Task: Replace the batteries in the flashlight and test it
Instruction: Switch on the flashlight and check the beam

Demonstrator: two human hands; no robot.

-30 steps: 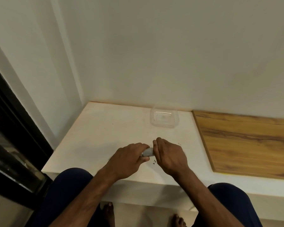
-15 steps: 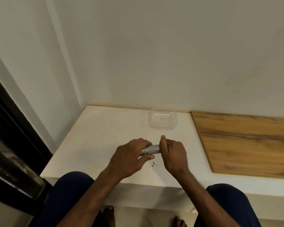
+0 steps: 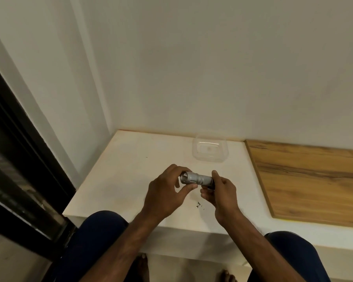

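A small silver flashlight [image 3: 198, 178] lies sideways between both hands, held a little above the white tabletop [image 3: 130, 171]. My left hand [image 3: 167, 192] pinches its wider head end between thumb and fingers; the lens faces left. My right hand [image 3: 220, 192] grips the tail end, where a dark part shows under the fingers. No loose batteries are visible.
A clear plastic container [image 3: 210, 149] stands at the back of the table near the wall. A wooden board [image 3: 310, 180] covers the right side. Small dark specks [image 3: 199, 204] lie on the table below the hands. A dark window frame [image 3: 18, 159] runs along the left.
Both hands have lifted and drawn apart, so more of the flashlight's body shows between them. The left hand now holds only the head end.
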